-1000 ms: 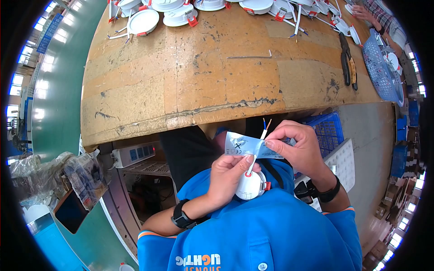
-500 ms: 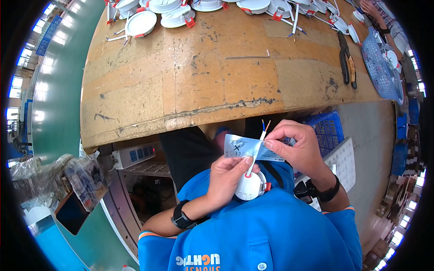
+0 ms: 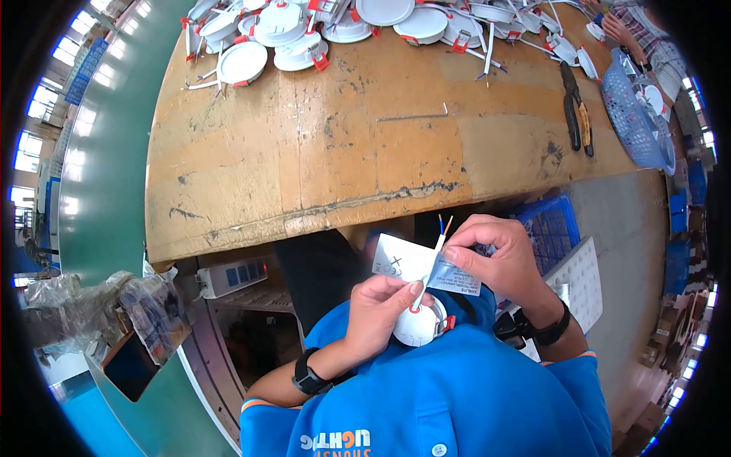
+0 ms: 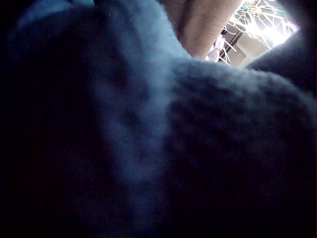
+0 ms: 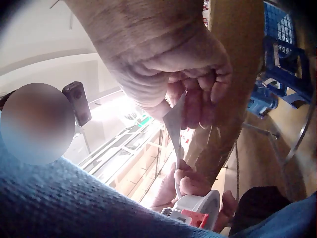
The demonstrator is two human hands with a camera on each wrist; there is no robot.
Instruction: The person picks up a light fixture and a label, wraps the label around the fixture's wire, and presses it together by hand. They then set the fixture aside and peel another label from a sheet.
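Note:
In the head view, my left hand (image 3: 373, 316) pinches the white cable (image 3: 418, 300) and the lower edge of a silvery printed label (image 3: 400, 257), just above a round white downlight (image 3: 413, 329) with a red-tipped clip. My right hand (image 3: 499, 259) pinches the label near the cable's upper end, thumb against forefinger. The label crosses the cable, with printed halves on either side. Bare blue and brown wire ends (image 3: 445, 225) stick out above it. From the right wrist, the label (image 5: 173, 124) stretches between both hands. Dark cloth fills most of the left wrist view.
Many white downlights (image 3: 242, 62) crowd the table's far side. On the worn table (image 3: 304, 167) lie a hex key (image 3: 411, 117) and pliers (image 3: 576, 110). A blue basket (image 3: 636, 114) stands at the right corner, near another person's hand (image 3: 618, 30). A power strip (image 3: 232, 278) sits below left.
The label has tilted and its right part now angles downward, showing more print. Both hands keep their pinch. The table has shifted slightly down in the head view.

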